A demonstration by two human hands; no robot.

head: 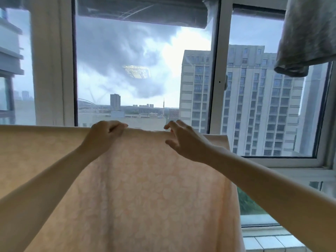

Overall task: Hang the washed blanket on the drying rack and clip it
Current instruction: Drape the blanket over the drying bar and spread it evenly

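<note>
Blanket [145, 188]: pale peach with faint lighter floral pattern; hanging cloth [307, 35]: grey; window frame [216, 73]: white.

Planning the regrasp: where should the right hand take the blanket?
Probably the top fold of the blanket, just right of the left hand, pinched from above. The edge runs level there and the open right hand hovers over it.

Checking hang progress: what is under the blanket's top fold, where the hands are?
Whatever supports the blanket is covered by the cloth. The left hand pinches the fold; the right hand hovers open. No clip shows.
</note>
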